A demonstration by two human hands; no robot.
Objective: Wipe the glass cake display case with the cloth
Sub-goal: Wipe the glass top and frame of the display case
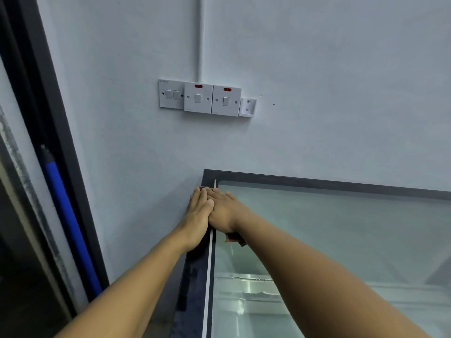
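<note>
Head view: the glass top of a cake display case (341, 228) is seen from above, set against a pale wall that carries a row of switches (199, 97). At the case's far left corner, the left hand (197, 215) and right hand (223, 211) are laid flat side by side, touching. No grip is closed: all fingers are straight and pressed down. For a clean pass, even pressure should be applied and the corner worked along the black frame in overlapping strokes. A reddish-brown cloth (234, 238) is trapped under the right palm, with slivers shown at the wrist and fingertips; whether it reaches under the left hand cannot be told.
</note>
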